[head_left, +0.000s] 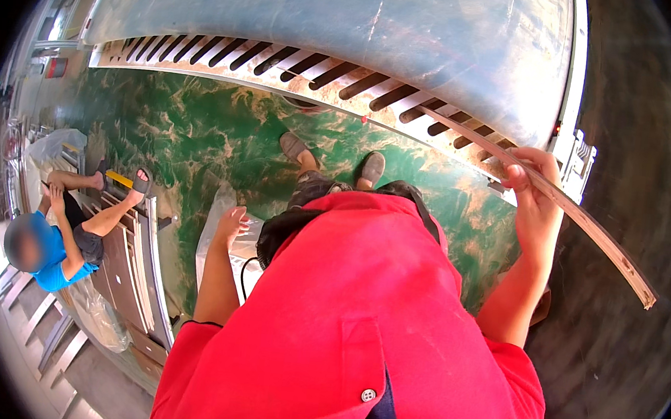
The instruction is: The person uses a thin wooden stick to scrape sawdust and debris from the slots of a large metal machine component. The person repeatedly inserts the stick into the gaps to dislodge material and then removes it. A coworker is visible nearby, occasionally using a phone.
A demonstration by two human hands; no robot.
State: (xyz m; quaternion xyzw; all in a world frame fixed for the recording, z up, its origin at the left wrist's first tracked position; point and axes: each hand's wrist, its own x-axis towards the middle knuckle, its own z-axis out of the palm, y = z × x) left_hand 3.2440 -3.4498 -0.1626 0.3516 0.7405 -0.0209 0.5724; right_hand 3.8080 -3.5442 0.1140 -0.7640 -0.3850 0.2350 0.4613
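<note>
A long, thin wooden strip (589, 224) is gripped in my right hand (535, 191), thumb on one side and fingers round the other. One end reaches out to the right past the hand and looks rough. The strip's other part runs left over the slotted edge (315, 80) of a large metal-topped machine (353, 11); whether it touches there I cannot tell. Down at my left side, my left hand (231, 224) hangs with its fingers loosely bent and apart, holding nothing. Near it is a clear plastic-wrapped bundle (219, 211).
Sawdust lies over the green floor (183, 132) and the slots. At left, a person (54, 237) in a blue shirt sits on stacked brown boards (119, 266) on a cart. A dark surface (637, 140) stretches along the right. My feet (371, 167) stand close to the machine.
</note>
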